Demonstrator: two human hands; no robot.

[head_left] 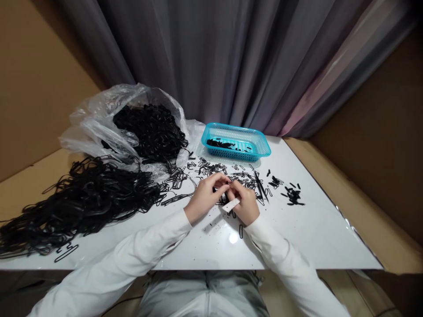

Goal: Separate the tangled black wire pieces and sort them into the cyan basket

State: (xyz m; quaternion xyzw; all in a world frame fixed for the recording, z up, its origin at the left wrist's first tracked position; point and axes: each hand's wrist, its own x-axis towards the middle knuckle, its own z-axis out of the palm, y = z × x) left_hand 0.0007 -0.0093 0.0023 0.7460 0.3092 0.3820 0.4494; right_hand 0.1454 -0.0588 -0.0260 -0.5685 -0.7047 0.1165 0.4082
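Observation:
My left hand [207, 197] and my right hand [243, 203] meet above the white table [317, 237]. Between their fingertips is a small dark piece, too hidden to make out. A flat white strip [231, 204] sticks out from my right hand, held in its curled fingers, pointing down and left. The fingers of my left hand are pinched together close to the right fingertips. Thin black loops [211, 167] lie scattered beyond and under my hands. One black loop [241, 231] rests nearer the table's front edge.
A blue basket [264, 150] holding small black pieces stands at the back. A clear plastic bag [87, 115] full of black strips lies back left, with a large black tangle [86, 198] before it. Small black pieces [292, 194] are piled at right.

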